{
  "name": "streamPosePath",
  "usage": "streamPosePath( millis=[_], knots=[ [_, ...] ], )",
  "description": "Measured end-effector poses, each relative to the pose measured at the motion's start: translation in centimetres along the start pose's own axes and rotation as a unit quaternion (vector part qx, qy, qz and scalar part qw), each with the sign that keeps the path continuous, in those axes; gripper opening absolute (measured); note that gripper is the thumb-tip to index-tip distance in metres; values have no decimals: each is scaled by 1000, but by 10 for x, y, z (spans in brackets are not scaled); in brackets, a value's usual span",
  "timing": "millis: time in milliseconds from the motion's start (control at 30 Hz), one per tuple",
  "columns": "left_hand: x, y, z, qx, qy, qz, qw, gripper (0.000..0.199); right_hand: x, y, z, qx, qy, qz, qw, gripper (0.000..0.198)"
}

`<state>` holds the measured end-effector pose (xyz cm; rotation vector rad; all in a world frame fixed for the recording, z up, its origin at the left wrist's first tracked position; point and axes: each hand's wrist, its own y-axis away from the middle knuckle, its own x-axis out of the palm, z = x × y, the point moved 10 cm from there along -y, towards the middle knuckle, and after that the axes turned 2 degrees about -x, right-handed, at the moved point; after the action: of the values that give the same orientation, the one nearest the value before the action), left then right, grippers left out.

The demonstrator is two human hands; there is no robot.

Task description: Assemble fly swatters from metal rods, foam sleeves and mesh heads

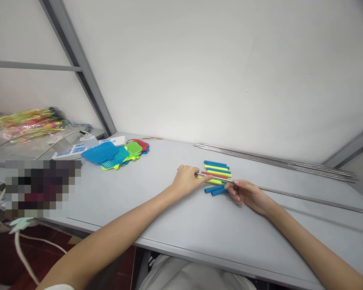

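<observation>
A pale wall (175,72) backs the worktop (166,225), whose long front edge slants past the person's lap. Bare surface lies between that edge and the hands, with another stretch left of them.

One bundle of thin metal rods (278,162) lies along the back right, near the wall; they are packed too closely to count. A single metal rod (296,196) crosses in front of it, roughly parallel and well apart, and runs out of view on the right.

At far left, beyond the frame post (87,76), a clear plastic bag (33,123) contains yellow, pink and orange things, too jumbled to number. Nearer, at least four mesh heads (99,153) in blue, teal, green and red overlap in one pile, beside a white-and-blue power strip (68,152).

The left hand (186,177) has its grip around the single rod close to its left end. The right hand (246,195) grasps the same rod farther along, thumb on top.

Smallest are the tubes (217,188), about eight: four blue, three yellow, one red. They lie loose between the hands, partly hidden under the rod and fingers.
</observation>
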<state>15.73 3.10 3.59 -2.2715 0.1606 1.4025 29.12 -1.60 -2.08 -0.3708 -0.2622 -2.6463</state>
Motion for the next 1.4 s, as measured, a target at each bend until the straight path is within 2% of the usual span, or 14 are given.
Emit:
streamPosePath(
  millis=[367,933,1167,1400],
  knots=[
    [-2,1,-3,7,-2,-4,1000,48,0,1,1,-5,-4,1,1000,27],
    [3,5,-12,26,-20,21,999,43,1,1,2,-5,11,12,1000,30],
    [5,5,-13,45,-4,9,999,41,0,-1,1,-5,5,8,1000,28],
    [16,7,-11,39,39,61,997,45,-3,-2,-2,-3,-6,-2,1000,32]
  ],
)
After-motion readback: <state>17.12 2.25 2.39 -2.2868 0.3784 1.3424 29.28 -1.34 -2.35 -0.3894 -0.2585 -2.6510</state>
